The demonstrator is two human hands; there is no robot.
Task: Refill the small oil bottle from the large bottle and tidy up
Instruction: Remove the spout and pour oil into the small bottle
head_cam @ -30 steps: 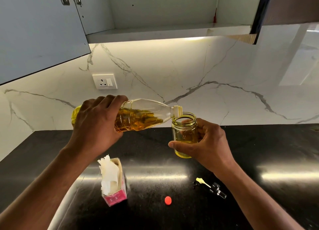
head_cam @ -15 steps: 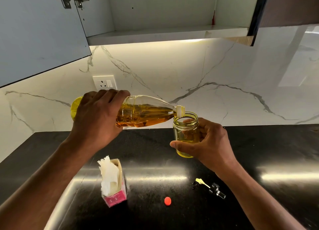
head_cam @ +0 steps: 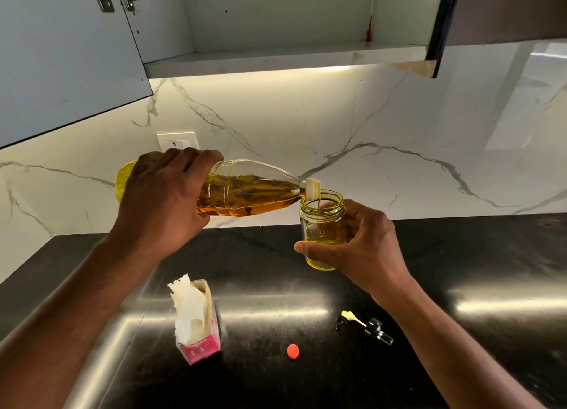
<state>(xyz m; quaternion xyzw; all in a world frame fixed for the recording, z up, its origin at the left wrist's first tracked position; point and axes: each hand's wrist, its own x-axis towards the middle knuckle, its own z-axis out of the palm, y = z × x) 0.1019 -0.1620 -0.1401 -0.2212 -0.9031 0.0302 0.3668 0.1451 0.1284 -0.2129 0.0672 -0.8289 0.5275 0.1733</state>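
head view | left hand (head_cam: 159, 203) wrapped round large oil bottle (head_cam: 245, 194), tipped near-level, spout over small glass bottle (head_cam: 320, 224) gripped by right hand (head_cam: 365, 249) above surface (head_cam: 460, 255) | judged: pour thin, ease back before brim | count: 2 bottles, 1 red cap (head_cam: 292, 351), 1 pourer stopper (head_cam: 372, 327), 1 tissue box (head_cam: 199, 322)

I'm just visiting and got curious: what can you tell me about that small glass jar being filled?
The small clear glass jar has a round body and a wide, threaded, lidless mouth. The right hand holds it upright above the black counter, thumb across its front. Yellow oil fills its lower part. A thin stream falls in from the large plastic oil bottle, whose white spout sits at the rim.
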